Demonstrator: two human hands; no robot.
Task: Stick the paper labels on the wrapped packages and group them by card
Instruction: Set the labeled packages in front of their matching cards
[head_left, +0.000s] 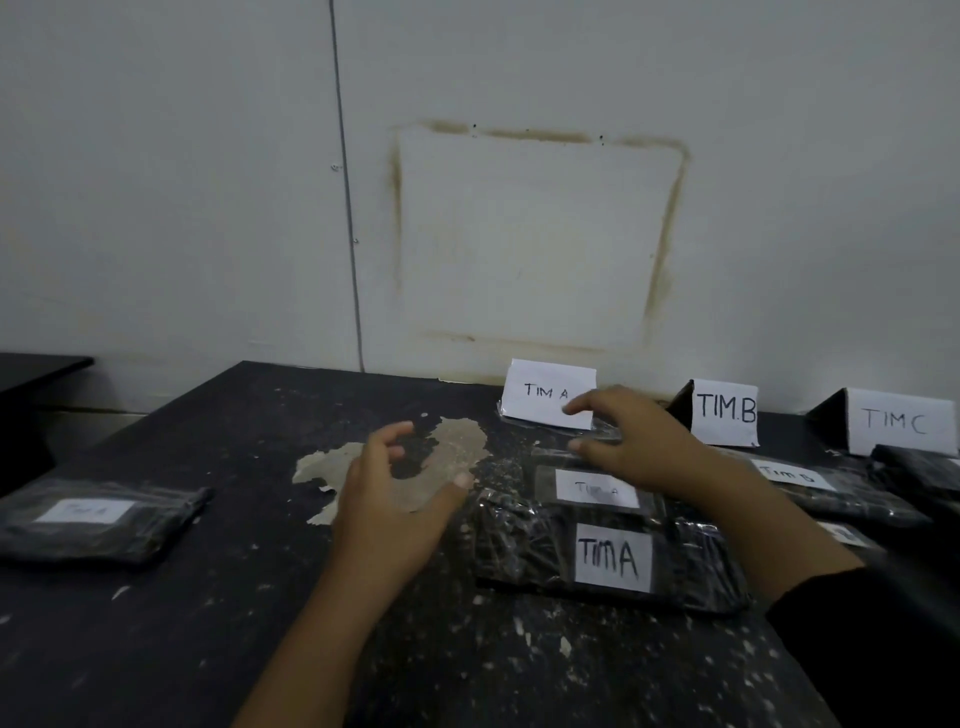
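Evidently nearly done: two labelled packages (613, 558) sit before TIM A card (548, 392); stray package (98, 519) lies far left; left hand (395, 499) spread, empty; right hand (634, 449) grip unclear.

Cards "TIM A" (548, 393), "TIM.B" (725, 411), "TIM C" (894, 421); label "TIMA" (613, 558)

Standing cards on counter (208, 623): 3, namely TIM A card (548, 392), TIM B card (724, 413), TIM C card (896, 421).
Labelled wrapped packages plainly seen: 4, namely left package (98, 519), middle package (592, 488), front package (613, 558), TIM B package (831, 491).
Further packages at right partly hidden; not counted.
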